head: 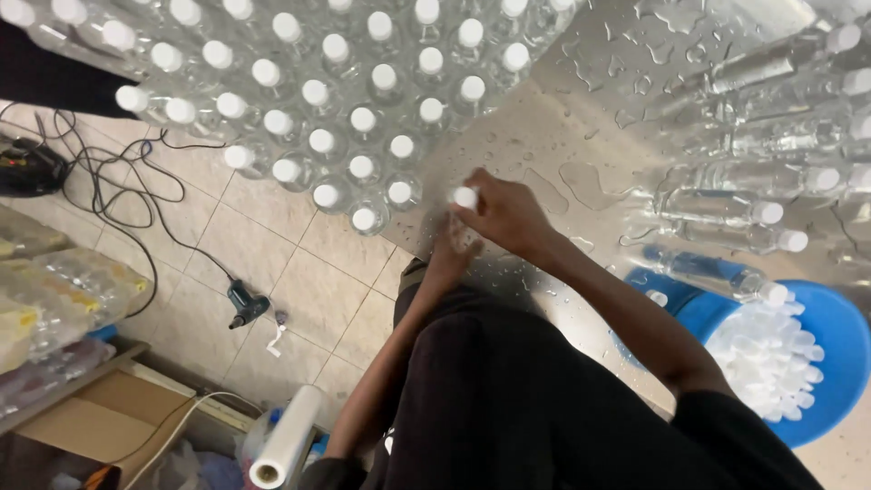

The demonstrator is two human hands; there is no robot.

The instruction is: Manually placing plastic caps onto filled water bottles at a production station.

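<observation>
Gripping one bottle (458,213) at the wet table (581,100) edge, both hands (485,227) sit beside packed bottles (345,100).

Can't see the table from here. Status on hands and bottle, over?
Right hand gripping white cap of clear bottle. Left hand holding bottle lower down. Capped bottles crowd the wet table alongside.

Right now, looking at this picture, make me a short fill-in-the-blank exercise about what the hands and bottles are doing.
1. The right hand grips the ____ cap of a clear bottle.
2. The left hand steadies that bottle from ____ the right hand.
3. Loose caps fill a ____ tub.
4. The metal table is dotted with ____ drops.

Missing words: white; below; blue; water
</observation>
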